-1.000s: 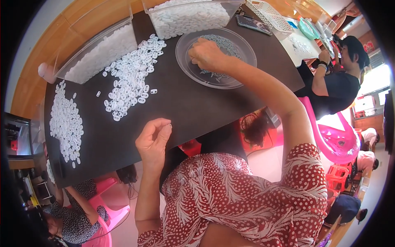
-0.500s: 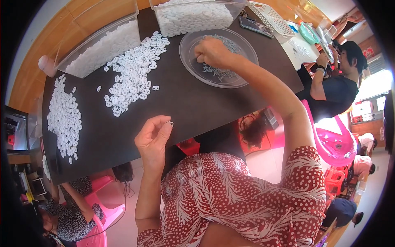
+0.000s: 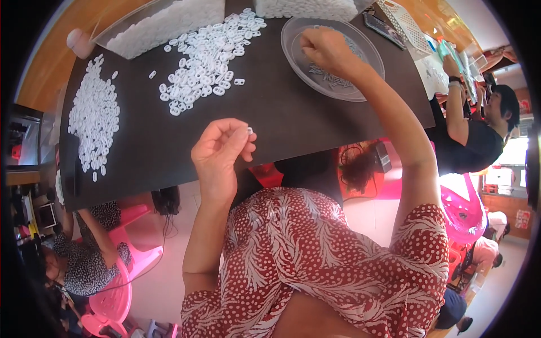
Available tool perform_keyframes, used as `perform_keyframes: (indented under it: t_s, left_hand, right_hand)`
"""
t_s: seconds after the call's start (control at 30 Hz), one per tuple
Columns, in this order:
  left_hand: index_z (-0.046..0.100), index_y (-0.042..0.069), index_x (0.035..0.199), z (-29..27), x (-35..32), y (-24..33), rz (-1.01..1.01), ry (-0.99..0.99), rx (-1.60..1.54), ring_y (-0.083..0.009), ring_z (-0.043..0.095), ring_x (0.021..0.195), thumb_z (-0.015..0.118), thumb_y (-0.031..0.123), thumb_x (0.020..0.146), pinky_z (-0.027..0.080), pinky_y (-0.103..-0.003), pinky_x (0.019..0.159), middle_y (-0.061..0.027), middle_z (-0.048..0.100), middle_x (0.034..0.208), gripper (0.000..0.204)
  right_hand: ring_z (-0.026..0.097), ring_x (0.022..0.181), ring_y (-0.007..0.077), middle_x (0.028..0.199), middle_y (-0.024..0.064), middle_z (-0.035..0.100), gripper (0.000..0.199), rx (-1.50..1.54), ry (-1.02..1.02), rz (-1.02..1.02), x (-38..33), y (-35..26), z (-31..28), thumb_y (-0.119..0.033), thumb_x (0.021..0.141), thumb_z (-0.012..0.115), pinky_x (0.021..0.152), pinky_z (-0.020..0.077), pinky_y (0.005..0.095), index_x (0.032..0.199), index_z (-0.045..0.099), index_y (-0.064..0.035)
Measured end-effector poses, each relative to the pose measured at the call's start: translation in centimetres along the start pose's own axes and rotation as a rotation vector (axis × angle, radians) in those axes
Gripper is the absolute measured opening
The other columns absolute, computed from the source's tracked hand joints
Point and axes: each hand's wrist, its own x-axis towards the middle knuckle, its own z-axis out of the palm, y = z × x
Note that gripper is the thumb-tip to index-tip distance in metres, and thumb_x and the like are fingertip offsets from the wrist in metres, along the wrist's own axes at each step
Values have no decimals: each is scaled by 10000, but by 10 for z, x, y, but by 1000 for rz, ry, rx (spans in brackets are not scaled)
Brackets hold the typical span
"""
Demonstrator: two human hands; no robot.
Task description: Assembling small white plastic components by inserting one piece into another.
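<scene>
My left hand (image 3: 221, 148) hovers over the near edge of the black table (image 3: 282, 118), its fingertips pinched on a small white plastic ring (image 3: 249, 130). My right hand (image 3: 326, 49) reaches into a clear round plate (image 3: 293, 39) holding small thin grey parts (image 3: 332, 73); its fingers are curled down among them, and what they grip is hidden. A heap of white plastic rings (image 3: 205, 56) lies on the table between the two hands, farther back.
A second spread of white rings (image 3: 93, 115) lies at the table's left. Clear bins of white parts (image 3: 163, 22) stand along the far edge. A person in black (image 3: 479, 129) sits at right, another person (image 3: 79, 253) at lower left on a pink stool.
My left hand has lifted slightly and keeps the small ring pinched. My right hand stays in the plate, shifted a little toward its far side.
</scene>
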Motion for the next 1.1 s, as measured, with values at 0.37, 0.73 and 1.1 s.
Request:
perform_keyframes:
  t_s: [0.37, 0.73, 1.1]
  left_hand:
    - [623, -22, 948, -1, -3, -3, 25, 1, -82, -102, 569, 645, 627, 55, 877, 457, -208, 569, -81, 643, 814, 105]
    - [647, -20, 1077, 3, -13, -5, 163, 28, 94, -77, 562, 711, 641, 11, 860, 457, -187, 616, -35, 600, 849, 220]
    - [648, -37, 1055, 1, -19, -5, 287, 74, 328, -64, 558, 697, 638, 17, 864, 459, -174, 609, -24, 582, 851, 199]
  right_hand:
    - [579, 705, 145, 761, 58, 592, 116, 502, 46, 259, -23, -89, -29, -54, 775, 648, 646, 467, 278, 889, 649, -32]
    - [506, 665, 32, 733, -18, 585, 100, 1171, -79, 409, -41, -159, -1, -46, 792, 671, 591, 418, 211, 869, 633, 6]
    - [536, 808, 60, 887, 6, 605, 152, 1137, -130, 515, -44, -165, -3, 9, 808, 671, 746, 458, 220, 951, 620, 3]
